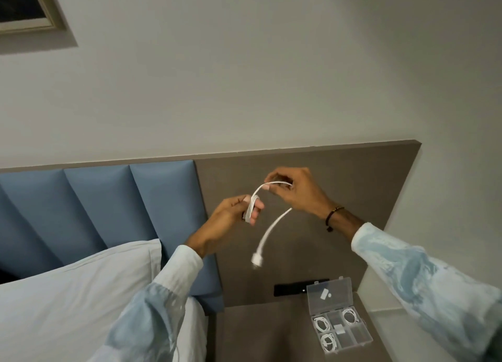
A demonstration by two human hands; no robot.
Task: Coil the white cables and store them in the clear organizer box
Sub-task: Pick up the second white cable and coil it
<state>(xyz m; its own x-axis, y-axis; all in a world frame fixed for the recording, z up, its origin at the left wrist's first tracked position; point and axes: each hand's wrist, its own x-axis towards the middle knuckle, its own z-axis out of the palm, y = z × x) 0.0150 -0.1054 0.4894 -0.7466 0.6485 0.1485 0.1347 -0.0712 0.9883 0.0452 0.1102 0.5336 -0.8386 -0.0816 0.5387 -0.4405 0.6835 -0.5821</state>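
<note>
A clear box [342,327] sits open on the brown table [258,334], low in the head view, its lid [330,293] tipped back against the brown panel [339,171] behind. Three of its compartments each hold a coil [321,324] of white cable; a small white piece lies in a middle compartment, and the rest show nothing I can make out. Left of the table lies a white pillow [68,293] on the bed.

Above these, both hands are raised in front of the panel, sleeves pale blue and white. The left hand [233,212] is closed on a small bundle of cable [274,225] turns wound about its fingers [256,210]. From there the cable arcs up to the right hand [290,189], which pinches it between thumb and fingertips. A dark bracelet [332,216] circles the right wrist. The free end of the cable drops from the right hand and hangs in the air, well above the box, ending in a white plug [256,259].

Behind the left hand is a blue padded headboard [108,206]. A black strip [290,288] sits low on the panel, just beside the lid. Farther up is the grey wall [244,76], with a framed picture [30,8] in the top left corner.
</note>
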